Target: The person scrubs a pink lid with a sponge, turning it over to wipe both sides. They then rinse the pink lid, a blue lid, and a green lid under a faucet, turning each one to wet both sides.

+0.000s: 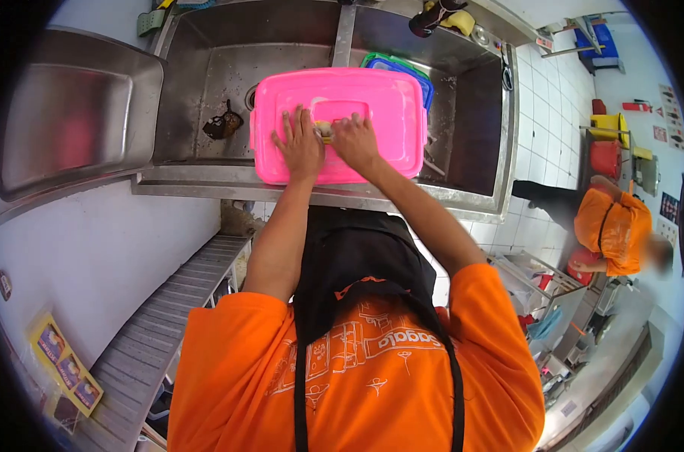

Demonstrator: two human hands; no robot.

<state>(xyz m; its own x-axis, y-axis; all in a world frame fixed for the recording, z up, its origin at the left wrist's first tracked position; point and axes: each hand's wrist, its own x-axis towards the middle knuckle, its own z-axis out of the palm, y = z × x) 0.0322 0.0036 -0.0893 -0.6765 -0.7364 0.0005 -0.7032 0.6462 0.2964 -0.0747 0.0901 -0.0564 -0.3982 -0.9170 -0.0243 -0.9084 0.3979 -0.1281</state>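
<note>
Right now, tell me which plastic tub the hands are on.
The pink tub, under the left hand and right hand; the blue tub and green tub peek out behind.

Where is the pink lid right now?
In the head view, the pink lid lies centre frame over the steel sink, under the left hand and right hand.

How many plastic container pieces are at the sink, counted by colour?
Pink plastic lid: 1
Blue plastic piece, under the pink one: 1
Green plastic piece, mostly hidden: 1
Total: 3
</note>
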